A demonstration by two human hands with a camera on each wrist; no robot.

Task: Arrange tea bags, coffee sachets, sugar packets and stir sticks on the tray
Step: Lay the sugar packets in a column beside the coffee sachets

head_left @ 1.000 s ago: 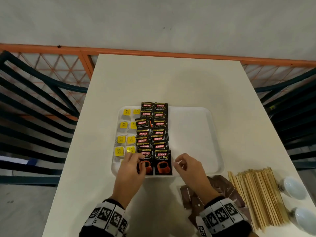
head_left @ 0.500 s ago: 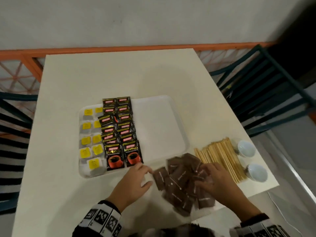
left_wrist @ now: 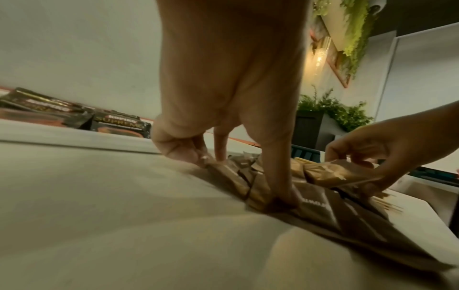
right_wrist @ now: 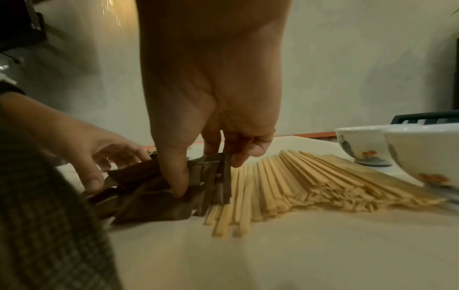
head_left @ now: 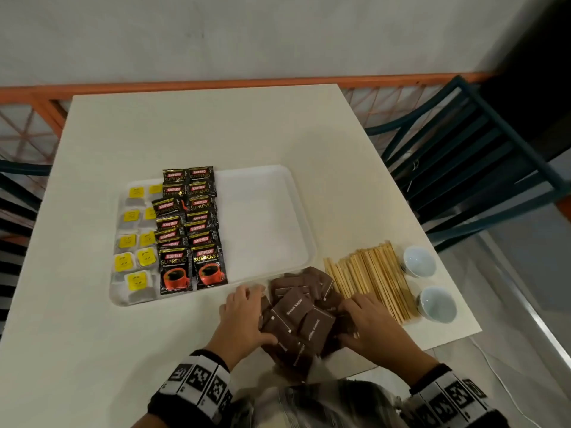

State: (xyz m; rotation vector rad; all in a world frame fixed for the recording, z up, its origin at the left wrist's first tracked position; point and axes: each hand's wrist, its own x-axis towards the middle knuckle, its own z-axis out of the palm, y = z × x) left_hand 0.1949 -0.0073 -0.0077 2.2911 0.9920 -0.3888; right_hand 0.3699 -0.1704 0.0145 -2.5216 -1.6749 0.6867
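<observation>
A loose pile of brown sugar packets lies on the table just in front of the white tray. My left hand cups the pile's left side, fingers curled against the packets. My right hand holds the right side and pinches several packets between thumb and fingers. In the tray, tea bags with yellow tags fill the left column. Two columns of black coffee sachets lie beside them. Wooden stir sticks are heaped right of the pile.
Two white cups stand at the table's right edge, beside the sticks. The tray's right half is bare. Dark slatted chairs flank the table, and an orange rail runs behind it.
Both hands left the front coffee sachets and moved right to the sugar packets. They have since closed in from both sides and bunched the pile together.
</observation>
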